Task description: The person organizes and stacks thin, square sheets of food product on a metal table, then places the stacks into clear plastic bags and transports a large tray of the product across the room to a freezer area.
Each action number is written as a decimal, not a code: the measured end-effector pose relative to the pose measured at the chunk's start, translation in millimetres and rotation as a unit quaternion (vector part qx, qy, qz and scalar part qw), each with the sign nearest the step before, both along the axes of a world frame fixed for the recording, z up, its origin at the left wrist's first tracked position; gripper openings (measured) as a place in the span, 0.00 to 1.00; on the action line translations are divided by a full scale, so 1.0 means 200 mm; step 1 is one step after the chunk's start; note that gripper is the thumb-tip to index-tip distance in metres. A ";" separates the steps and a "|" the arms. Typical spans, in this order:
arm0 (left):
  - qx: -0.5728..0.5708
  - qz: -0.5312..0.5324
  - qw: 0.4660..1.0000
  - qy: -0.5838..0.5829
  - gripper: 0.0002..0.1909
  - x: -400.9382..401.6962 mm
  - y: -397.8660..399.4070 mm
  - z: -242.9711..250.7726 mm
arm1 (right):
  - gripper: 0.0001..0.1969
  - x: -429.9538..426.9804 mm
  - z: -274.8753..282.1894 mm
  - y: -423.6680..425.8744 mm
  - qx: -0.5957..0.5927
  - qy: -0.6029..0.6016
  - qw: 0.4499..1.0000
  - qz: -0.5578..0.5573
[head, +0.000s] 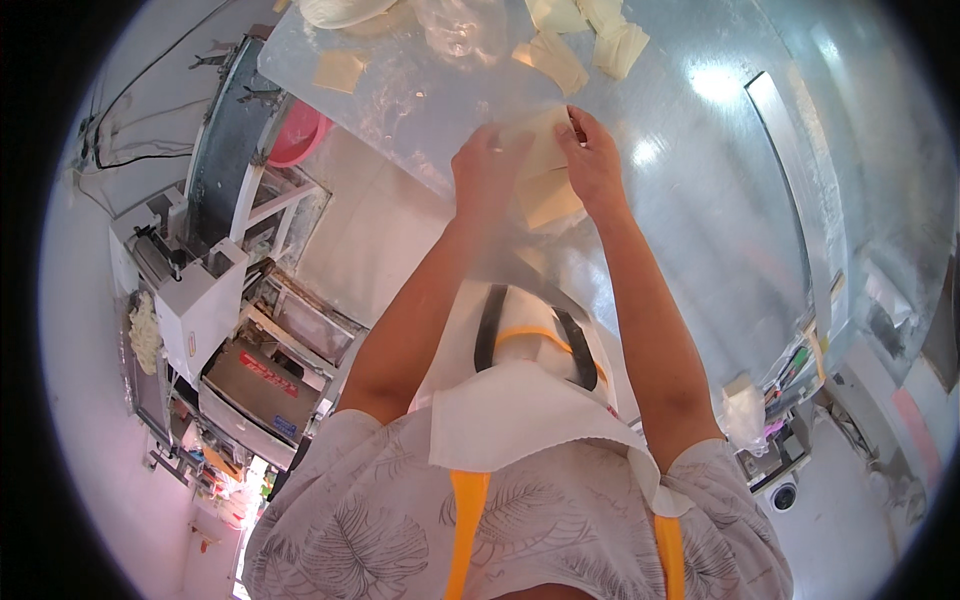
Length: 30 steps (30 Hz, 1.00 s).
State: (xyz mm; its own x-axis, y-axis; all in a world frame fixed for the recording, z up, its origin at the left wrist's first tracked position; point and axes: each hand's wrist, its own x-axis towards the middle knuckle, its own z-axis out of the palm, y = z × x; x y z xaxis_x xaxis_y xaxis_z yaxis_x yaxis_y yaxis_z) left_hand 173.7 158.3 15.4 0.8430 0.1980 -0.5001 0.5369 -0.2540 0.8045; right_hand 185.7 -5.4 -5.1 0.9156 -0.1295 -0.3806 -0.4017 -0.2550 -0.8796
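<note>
A pale yellow dough sheet (pixel 541 150) is raised between my two hands, over the metal worktop (pixel 675 247). My right hand (pixel 598 161) grips its right edge, with the thumb on top and the fingers curled behind. At the left edge, my left hand (pixel 487 169) is blurred, its thumb lying across the sheet. Just below it, nearer my body, lies a pale square dough sheet (pixel 551 201), partly covered by the raised one.
Folded dough sheets (pixel 551 64) and a clear plastic bag (pixel 461 30) lie at the far side. A single square sheet (pixel 341 71) is farther left. A long metal bar (pixel 787 172) lies at right. Left of the worktop are a pink basin (pixel 300 135) and a white roller machine (pixel 191 300).
</note>
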 end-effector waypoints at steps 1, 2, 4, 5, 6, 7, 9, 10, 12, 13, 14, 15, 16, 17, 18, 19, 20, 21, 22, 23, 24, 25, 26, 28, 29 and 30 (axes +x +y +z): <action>0.013 -0.009 1.000 0.000 0.28 0.00 0.00 0.00 | 0.18 -0.01 0.00 0.01 -0.049 -0.011 0.999 0.001; 0.025 -0.017 1.000 0.001 0.28 0.01 0.01 -0.01 | 0.17 -0.01 0.00 0.02 -0.097 -0.022 0.995 0.002; 0.040 -0.027 0.999 0.005 0.27 0.01 0.01 -0.02 | 0.16 -0.03 0.00 0.02 -0.146 -0.032 0.989 0.003; 0.042 -0.028 0.999 0.009 0.27 0.01 0.01 -0.02 | 0.16 -0.03 0.00 0.02 -0.147 -0.032 0.989 0.004; 0.043 -0.029 0.999 0.011 0.26 0.02 0.01 -0.02 | 0.16 -0.03 0.00 0.01 -0.148 -0.033 0.988 0.004; 0.039 -0.033 0.999 0.005 0.25 0.02 0.00 -0.02 | 0.16 -0.03 0.00 0.00 -0.149 -0.040 0.988 0.001; 0.033 -0.039 0.999 -0.006 0.24 0.01 0.01 0.00 | 0.15 -0.03 0.01 0.02 -0.148 -0.053 0.988 -0.004; 0.042 -0.043 0.998 -0.013 0.23 0.01 0.01 -0.01 | 0.15 -0.03 0.02 0.02 -0.156 -0.046 0.987 -0.006; 0.060 -0.050 0.997 -0.026 0.22 0.00 0.01 -0.02 | 0.14 -0.03 0.07 0.03 -0.171 -0.032 0.985 -0.010; 0.096 -0.050 0.992 -0.064 0.22 0.00 0.02 -0.04 | 0.14 -0.05 0.06 0.03 -0.213 -0.051 0.976 0.001; 0.132 -0.050 0.985 -0.102 0.21 -0.02 0.02 -0.06 | 0.14 -0.08 0.05 0.03 -0.254 -0.071 0.964 0.013; 0.166 -0.049 0.975 -0.142 0.21 -0.03 0.02 -0.08 | 0.13 -0.08 0.05 0.02 -0.297 -0.092 0.950 0.024; 0.147 -0.048 0.981 -0.115 0.21 -0.05 0.03 -0.11 | 0.13 -0.10 0.06 0.03 -0.312 -0.101 0.945 0.021; 0.128 -0.047 0.987 -0.087 0.20 -0.07 0.05 -0.13 | 0.12 -0.12 0.06 0.04 -0.326 -0.110 0.939 0.017; 0.109 -0.047 0.991 -0.059 0.20 -0.09 0.06 -0.14 | 0.12 -0.14 0.07 0.06 -0.340 -0.119 0.933 0.014; 0.103 -0.044 0.992 -0.060 0.20 -0.11 0.05 -0.15 | 0.12 -0.14 0.08 0.07 -0.350 -0.125 0.928 0.008; 0.097 -0.042 0.992 -0.062 0.20 -0.12 0.05 -0.17 | 0.12 -0.15 0.08 0.08 -0.360 -0.131 0.924 0.002; 0.090 -0.041 0.993 -0.064 0.19 -0.11 0.04 -0.16 | 0.12 -0.15 0.09 0.09 -0.371 -0.137 0.918 -0.005; 0.103 -0.044 0.991 -0.068 0.19 -0.11 0.04 -0.15 | 0.11 -0.15 0.08 0.10 -0.384 -0.149 0.911 -0.005; 0.116 -0.047 0.990 -0.072 0.19 -0.11 0.04 -0.14 | 0.11 -0.15 0.07 0.11 -0.397 -0.162 0.903 -0.005; 0.128 -0.048 0.988 -0.075 0.19 -0.11 0.04 -0.11 | 0.11 -0.15 0.07 0.12 -0.411 -0.173 0.895 -0.003; 0.126 -0.052 0.988 -0.071 0.19 -0.11 0.04 -0.10 | 0.10 -0.16 0.07 0.12 -0.414 -0.174 0.894 -0.002; 0.125 -0.056 0.988 -0.067 0.19 -0.11 0.04 -0.08 | 0.10 -0.16 0.07 0.12 -0.418 -0.174 0.892 -0.002; 0.124 -0.057 0.988 -0.070 0.19 -0.10 0.05 -0.07 | 0.09 -0.16 0.07 0.12 -0.424 -0.172 0.889 0.002; 0.123 -0.056 0.988 -0.077 0.19 -0.11 0.05 -0.09 | 0.09 -0.16 0.07 0.11 -0.427 -0.170 0.888 0.005; 0.122 -0.055 0.987 -0.084 0.19 -0.11 0.05 -0.11 | 0.08 -0.16 0.07 0.11 -0.431 -0.168 0.887 0.007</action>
